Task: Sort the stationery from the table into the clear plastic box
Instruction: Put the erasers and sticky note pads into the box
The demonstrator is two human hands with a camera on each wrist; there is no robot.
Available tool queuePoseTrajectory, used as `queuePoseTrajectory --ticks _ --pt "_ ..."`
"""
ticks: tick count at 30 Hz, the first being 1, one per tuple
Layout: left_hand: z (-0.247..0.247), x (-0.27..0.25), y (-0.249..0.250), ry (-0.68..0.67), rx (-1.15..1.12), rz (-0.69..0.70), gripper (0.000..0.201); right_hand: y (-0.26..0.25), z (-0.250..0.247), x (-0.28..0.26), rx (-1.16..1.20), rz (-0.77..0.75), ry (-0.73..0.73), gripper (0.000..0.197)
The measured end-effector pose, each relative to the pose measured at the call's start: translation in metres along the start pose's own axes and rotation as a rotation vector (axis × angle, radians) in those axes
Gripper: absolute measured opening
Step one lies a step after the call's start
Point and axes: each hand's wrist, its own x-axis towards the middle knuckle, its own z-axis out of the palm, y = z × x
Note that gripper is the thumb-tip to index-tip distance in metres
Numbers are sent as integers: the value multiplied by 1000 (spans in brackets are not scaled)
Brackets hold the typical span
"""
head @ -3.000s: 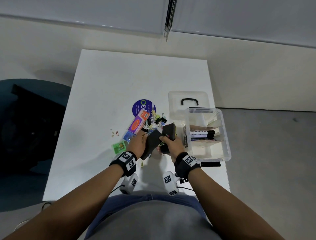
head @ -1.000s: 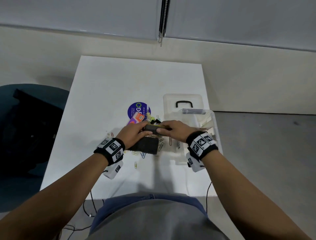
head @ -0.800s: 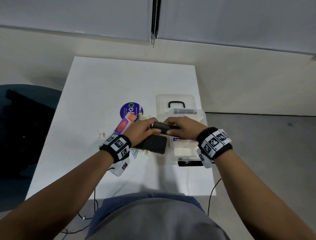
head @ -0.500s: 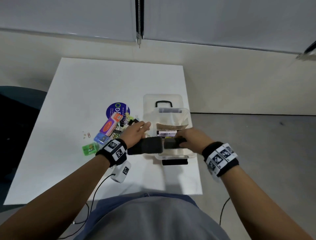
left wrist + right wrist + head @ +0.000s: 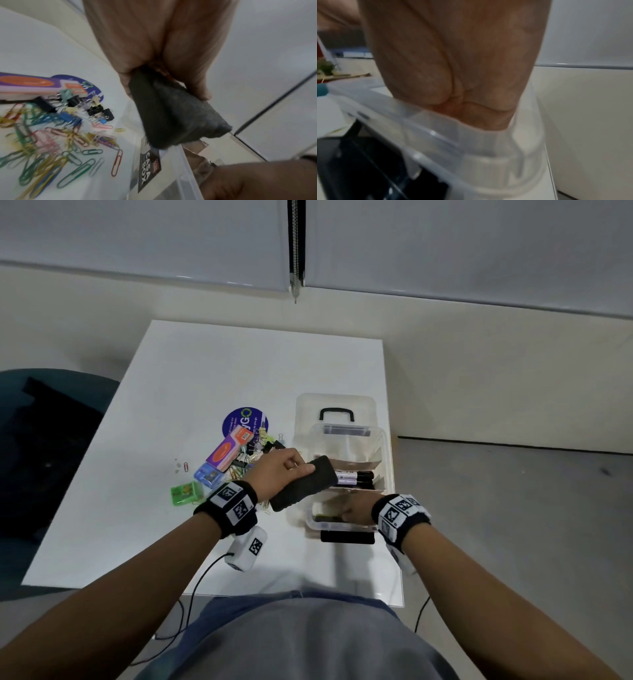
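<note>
The left hand [image 5: 281, 474] grips a dark eraser [image 5: 305, 487], fingers curled round it, over the clear plastic box [image 5: 385, 460]. The right hand [image 5: 354, 508] reaches inside the nearest compartment; its finger state cannot be determined.

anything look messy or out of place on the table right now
Yes: coloured paper clips and binder clips lie scattered in a loose heap on the white table, left of the clear plastic box. The left hand holds a black felt eraser tilted across the box's rim, not yet inside.
</note>
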Motion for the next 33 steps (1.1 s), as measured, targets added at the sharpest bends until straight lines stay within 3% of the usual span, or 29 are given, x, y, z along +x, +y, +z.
queuePoseTrajectory --ticks 3,5,6,8,10,12,14,16,18,22,29,33 --pt "4 -2 16 40 32 128 22 5 -12 -25 232 -101 71 33" --pt "7 -2 28 40 140 251 23 7 -22 -47 486 -141 257 27" --pt "9 -2 36 34 182 304 24 6 -28 -59 573 -180 364 35" --pt "16 2 49 19 193 352 25 1 -36 -73 584 -225 468 41" --pt "21 6 58 -25 108 327 27 1 -40 -72 454 -201 507 26" --pt "21 11 57 -58 -15 233 41 4 -43 -71 334 -133 551 17" --pt "16 17 46 50 -28 129 57 10 -41 -73 236 -98 600 18" --pt "14 23 30 181 75 45 57 12 -34 -74 135 -109 642 26" --pt "18 28 17 187 183 -41 54 10 -29 -74 50 -110 677 30" --pt "33 30 10 39 64 -149 40 -4 -13 -65 -139 -44 675 30" --pt "41 32 5 63 -81 -208 28 -12 22 -40 -135 22 579 39" --pt "45 33 2 85 -123 -226 26 -19 16 -36 -205 70 397 33"
